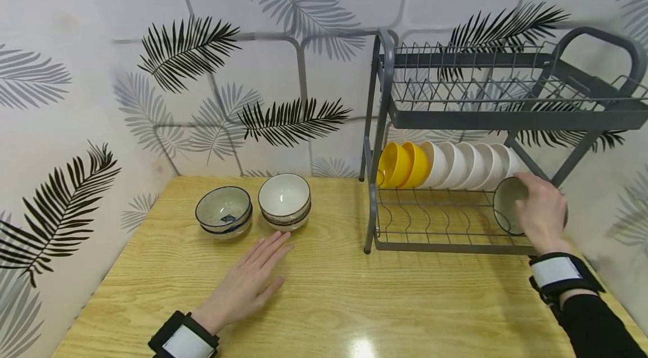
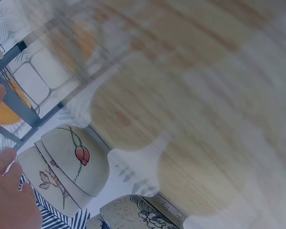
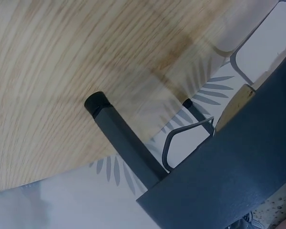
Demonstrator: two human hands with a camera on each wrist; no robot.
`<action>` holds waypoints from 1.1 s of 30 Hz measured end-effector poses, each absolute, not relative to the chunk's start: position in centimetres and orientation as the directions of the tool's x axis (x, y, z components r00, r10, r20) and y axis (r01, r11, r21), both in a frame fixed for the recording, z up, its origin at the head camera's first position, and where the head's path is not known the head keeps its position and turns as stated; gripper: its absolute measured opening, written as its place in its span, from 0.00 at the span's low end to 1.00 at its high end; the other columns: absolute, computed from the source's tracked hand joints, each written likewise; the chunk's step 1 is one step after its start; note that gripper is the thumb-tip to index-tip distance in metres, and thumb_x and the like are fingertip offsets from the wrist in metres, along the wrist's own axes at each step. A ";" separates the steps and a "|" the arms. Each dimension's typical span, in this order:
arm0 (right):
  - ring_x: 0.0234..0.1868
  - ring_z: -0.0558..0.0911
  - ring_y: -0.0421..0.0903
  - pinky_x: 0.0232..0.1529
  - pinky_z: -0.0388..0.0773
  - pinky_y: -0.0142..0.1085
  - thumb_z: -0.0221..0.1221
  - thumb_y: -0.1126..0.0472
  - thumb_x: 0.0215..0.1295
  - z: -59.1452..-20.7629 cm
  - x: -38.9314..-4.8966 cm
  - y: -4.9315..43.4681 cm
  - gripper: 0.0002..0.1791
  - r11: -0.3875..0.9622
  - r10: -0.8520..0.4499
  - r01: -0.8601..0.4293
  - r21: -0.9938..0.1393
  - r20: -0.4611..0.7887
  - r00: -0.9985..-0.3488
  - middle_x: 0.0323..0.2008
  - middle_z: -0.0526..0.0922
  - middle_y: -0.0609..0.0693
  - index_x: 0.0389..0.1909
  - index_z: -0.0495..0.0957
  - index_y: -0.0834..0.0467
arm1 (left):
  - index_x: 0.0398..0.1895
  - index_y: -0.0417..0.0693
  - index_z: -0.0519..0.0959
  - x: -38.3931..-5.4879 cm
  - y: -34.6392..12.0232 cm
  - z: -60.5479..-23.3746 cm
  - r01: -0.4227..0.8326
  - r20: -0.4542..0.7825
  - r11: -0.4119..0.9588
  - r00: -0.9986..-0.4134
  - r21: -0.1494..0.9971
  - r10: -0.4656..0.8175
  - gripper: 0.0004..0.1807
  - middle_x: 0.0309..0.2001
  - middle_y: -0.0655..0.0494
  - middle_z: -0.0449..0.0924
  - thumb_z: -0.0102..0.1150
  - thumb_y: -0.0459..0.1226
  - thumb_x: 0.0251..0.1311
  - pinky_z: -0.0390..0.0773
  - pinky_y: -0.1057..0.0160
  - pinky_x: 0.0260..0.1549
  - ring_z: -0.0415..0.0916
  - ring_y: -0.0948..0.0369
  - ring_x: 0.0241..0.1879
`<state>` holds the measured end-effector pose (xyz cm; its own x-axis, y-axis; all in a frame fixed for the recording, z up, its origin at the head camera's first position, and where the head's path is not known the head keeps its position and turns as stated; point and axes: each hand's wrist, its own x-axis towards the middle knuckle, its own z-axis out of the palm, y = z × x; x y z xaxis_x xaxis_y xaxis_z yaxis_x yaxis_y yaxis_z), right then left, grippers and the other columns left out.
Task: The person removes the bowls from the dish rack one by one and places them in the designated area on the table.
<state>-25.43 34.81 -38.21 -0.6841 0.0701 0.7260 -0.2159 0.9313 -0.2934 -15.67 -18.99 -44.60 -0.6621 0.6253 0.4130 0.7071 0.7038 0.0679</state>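
Observation:
At the right end of the rack's lower tier, my right hand (image 1: pixel 543 213) grips a grey-green bowl (image 1: pixel 506 206) that stands on its side. My left hand (image 1: pixel 248 279) has its fingers straight, reaching over the table just in front of a stack of white, dark-rimmed bowls (image 1: pixel 284 196). Whether its fingertips touch them I cannot tell. Left of that stack sit nested grey-green bowls (image 1: pixel 224 210) with a blue mark inside. In the left wrist view, the white bowls (image 2: pixel 76 162) show flower drawings, and a speckled bowl (image 2: pixel 138 212) carries a dark wave pattern.
The grey two-tier dish rack (image 1: pixel 445 246) stands on the right of the wooden table (image 1: pixel 354 296). Two yellow bowls (image 1: pixel 397 165) and several white bowls (image 1: pixel 471 166) stand in a row at the back of its lower tier. A patterned wall (image 1: pixel 212 65) rises behind.

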 end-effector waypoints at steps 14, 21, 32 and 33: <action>0.33 0.78 0.71 0.23 0.66 0.64 0.44 0.83 0.37 -38.6 -26.1 34.0 0.27 0.908 0.086 -0.291 -0.303 0.812 -0.577 0.36 0.83 0.70 0.39 0.83 0.70 | 0.68 0.37 0.63 -15.6 -18.8 -44.7 0.721 0.438 0.691 -0.638 0.050 0.634 0.35 0.74 0.46 0.51 0.62 0.38 0.57 0.59 0.44 0.66 0.51 0.47 0.70; 0.34 0.79 0.70 0.23 0.68 0.62 0.44 0.85 0.38 -38.6 -26.1 33.9 0.27 0.909 0.072 -0.303 -0.287 0.823 -0.563 0.36 0.83 0.70 0.38 0.83 0.70 | 0.68 0.37 0.63 -15.6 -18.6 -44.5 0.722 0.414 0.690 -0.644 0.053 0.643 0.36 0.74 0.46 0.50 0.62 0.38 0.58 0.57 0.44 0.68 0.49 0.49 0.71; 0.40 0.80 0.68 0.34 0.75 0.65 0.42 0.84 0.39 -38.4 -26.0 34.3 0.28 0.917 0.041 -0.317 -0.241 0.849 -0.526 0.38 0.84 0.68 0.39 0.83 0.69 | 0.70 0.39 0.60 -15.3 -18.5 -44.4 0.721 0.394 0.690 -0.654 0.065 0.646 0.37 0.75 0.48 0.49 0.61 0.39 0.59 0.57 0.44 0.68 0.44 0.52 0.72; 0.40 0.79 0.67 0.35 0.75 0.64 0.42 0.84 0.38 -38.3 -26.0 34.4 0.28 0.916 0.036 -0.324 -0.235 0.854 -0.518 0.39 0.84 0.68 0.39 0.83 0.69 | 0.70 0.39 0.60 -15.3 -18.6 -44.4 0.720 0.395 0.691 -0.654 0.062 0.646 0.37 0.75 0.48 0.49 0.61 0.39 0.59 0.57 0.45 0.68 0.44 0.52 0.72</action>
<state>-25.96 34.41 -38.32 -0.5183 0.0362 0.8544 -0.3239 0.9164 -0.2353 -15.34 -18.56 -44.45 -0.6536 0.6458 0.3947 0.7203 0.6909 0.0624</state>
